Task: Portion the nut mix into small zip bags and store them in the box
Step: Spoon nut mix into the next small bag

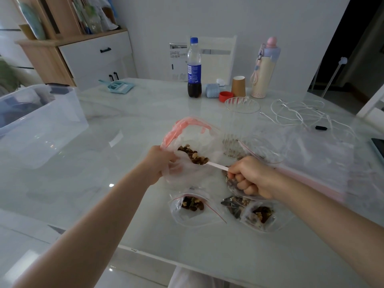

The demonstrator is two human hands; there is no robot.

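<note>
my left grip (164,163) pinches the big zip bag (193,142) open, right grip (249,177) clamped on spoon (216,165) loaded with nut mix (193,155). two small bags (192,206) filled on table (124,204); none visibly in box (41,121) yet.

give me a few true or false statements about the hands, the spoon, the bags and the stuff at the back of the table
1. The right hand grips the handle of a white spoon. True.
2. The spoon is empty. False: it carries a heap of nut mix.
3. The left hand holds the open big bag by its edge. True.
4. The cola bottle lies on its side. False: it stands upright at the far side of the table.
5. The clear storage box sits to the person's right. False: it is at the left of the table.
6. Small zip bags with nut mix lie on the table near the person. True.
</note>
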